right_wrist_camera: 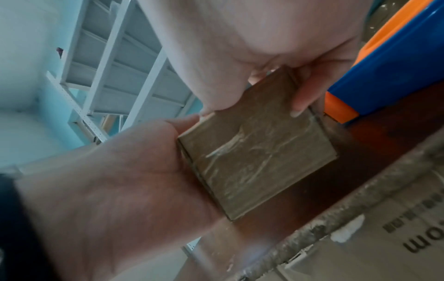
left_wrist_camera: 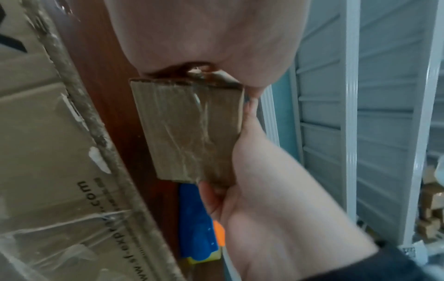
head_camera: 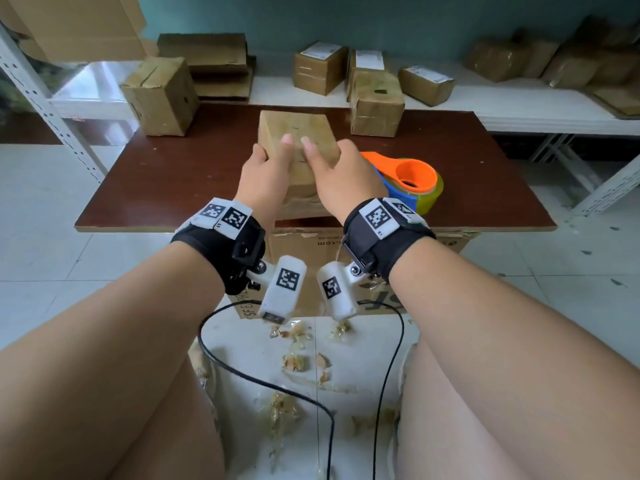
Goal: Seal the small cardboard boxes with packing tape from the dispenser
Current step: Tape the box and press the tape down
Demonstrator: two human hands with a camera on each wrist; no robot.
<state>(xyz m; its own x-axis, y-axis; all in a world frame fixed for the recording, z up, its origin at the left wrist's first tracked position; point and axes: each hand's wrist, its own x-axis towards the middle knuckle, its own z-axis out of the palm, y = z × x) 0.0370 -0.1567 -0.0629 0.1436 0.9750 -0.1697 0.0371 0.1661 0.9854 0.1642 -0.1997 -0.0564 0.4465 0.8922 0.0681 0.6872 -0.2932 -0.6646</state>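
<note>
Both hands grip one small box over the middle of the tabletop. Left hand clasps its 9 o'clock side, right hand its 3 o'clock side; thumbs lie on the top face, fingers wrap the sides. Wrist views show the near end face already covered in wrinkled clear tape.

Dispenser, orange and blue with a yellowish roll, lies on the tabletop just beside the right hand, at 3 o'clock of the box. Untouched.

Step in hand, as judged: turning or setting the box so an untaped seam faces up. To do it well: keep the flaps pressed flush, set the box down square, leave the left hand as anchor, free the right for the dispenser, then draw tape straight along the seam and over both ends.

Other boxes: two at 11 and 1 o'clock on the tabletop's far edge, more on the shelf behind.

Hard to make out: whether the top seam carries tape. Underside hidden. Whether the box rests on the tabletop or is lifted, cannot tell. The dispenser's blade is out of sight. Wrist views blurred.
</note>
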